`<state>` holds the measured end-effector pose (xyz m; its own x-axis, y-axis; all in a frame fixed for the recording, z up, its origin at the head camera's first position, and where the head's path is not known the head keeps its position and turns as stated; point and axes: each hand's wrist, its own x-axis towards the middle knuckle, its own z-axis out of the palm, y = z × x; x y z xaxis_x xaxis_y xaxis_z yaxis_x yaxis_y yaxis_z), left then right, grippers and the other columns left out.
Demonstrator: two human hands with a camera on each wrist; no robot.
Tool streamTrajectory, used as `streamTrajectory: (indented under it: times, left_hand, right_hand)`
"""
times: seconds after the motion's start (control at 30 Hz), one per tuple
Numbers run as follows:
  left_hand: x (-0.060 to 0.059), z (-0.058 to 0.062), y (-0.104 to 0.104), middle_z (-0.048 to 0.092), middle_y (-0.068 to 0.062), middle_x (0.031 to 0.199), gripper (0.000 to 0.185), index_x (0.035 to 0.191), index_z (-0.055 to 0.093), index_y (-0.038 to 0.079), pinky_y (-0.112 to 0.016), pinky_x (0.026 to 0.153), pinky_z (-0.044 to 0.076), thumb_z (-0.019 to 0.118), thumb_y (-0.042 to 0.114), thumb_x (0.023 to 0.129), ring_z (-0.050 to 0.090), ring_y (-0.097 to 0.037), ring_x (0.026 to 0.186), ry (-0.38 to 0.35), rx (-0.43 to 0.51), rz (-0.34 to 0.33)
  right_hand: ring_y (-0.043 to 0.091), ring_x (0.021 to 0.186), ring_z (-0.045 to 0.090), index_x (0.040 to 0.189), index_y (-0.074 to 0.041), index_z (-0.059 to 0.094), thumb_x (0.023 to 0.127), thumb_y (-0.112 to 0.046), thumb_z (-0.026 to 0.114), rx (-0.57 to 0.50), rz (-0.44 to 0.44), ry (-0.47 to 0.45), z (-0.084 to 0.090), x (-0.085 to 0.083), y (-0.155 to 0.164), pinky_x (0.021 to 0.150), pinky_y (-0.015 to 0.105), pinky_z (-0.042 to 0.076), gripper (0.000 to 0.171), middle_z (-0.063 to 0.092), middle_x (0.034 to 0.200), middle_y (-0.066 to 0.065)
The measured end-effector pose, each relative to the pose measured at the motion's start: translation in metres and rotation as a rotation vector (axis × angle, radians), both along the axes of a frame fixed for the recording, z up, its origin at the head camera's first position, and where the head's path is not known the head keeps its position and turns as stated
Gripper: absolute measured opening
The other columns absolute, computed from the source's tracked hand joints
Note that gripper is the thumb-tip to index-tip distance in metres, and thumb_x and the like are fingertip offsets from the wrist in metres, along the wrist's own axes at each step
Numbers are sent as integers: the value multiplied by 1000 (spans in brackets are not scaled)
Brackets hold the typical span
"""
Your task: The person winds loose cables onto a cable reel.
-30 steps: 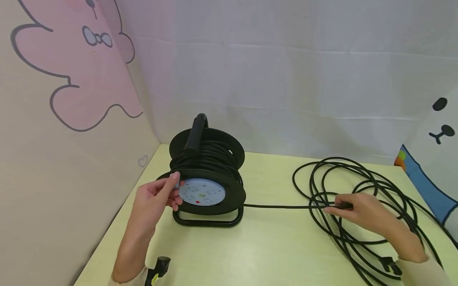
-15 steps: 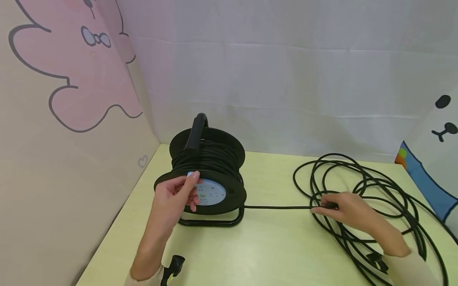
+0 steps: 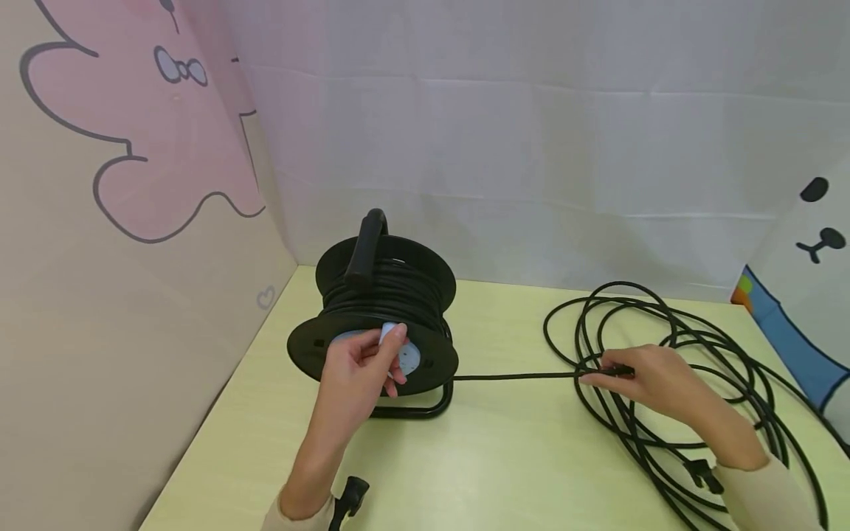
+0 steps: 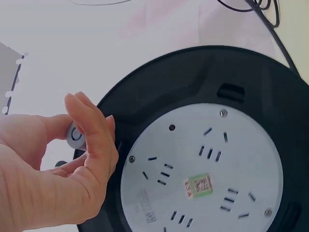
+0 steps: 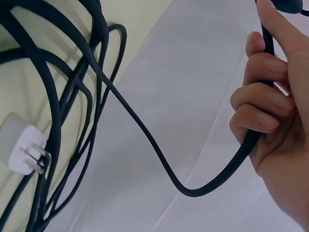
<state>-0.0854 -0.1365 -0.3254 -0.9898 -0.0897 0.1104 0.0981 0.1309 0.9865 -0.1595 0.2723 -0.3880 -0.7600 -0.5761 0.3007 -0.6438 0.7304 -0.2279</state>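
cable should reach the reel taut, so let it slide through your right hand, curled round it, while your left hand pinches the knob.

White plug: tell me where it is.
In the right wrist view, the white plug is near the left edge, just below mid-height, beside the looped black cable.

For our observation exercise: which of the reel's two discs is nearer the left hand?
The front disc, which bears the pale panel; the rear disc stands behind the wound cable.
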Motion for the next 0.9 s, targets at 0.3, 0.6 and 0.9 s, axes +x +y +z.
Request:
streamTrajectory:
  times: [0.3, 0.6, 0.9]
  left_hand:
    - [-1, -8, 14, 63, -9, 64, 35, 85, 69, 2, -28, 51, 54, 67, 32, 102, 58, -20, 48, -24, -4, -5]
    - [-6, -19, 25, 62, -9, 64, 36, 88, 69, -5, -28, 51, 56, 68, 28, 102, 57, -18, 47, 13, 18, -62]
    - [-8, -36, 39, 62, -7, 65, 33, 90, 69, -4, -23, 50, 54, 68, 27, 102, 58, -14, 50, -67, 53, -134]
  right_hand:
    - [-8, 50, 23, 70, -33, 50, 81, -40, 86, -39, -14, 127, 13, -4, 16, 47, 18, 23, 38, 27, 58, -26]
    - [-10, 50, 30, 71, -32, 60, 81, -48, 84, -53, -54, 219, 21, -7, 26, 43, 18, 27, 31, 40, 59, -29]
    - [-8, 49, 31, 69, -33, 56, 77, -36, 89, -66, -59, 213, 26, -2, 28, 45, 18, 28, 35, 38, 57, -28]
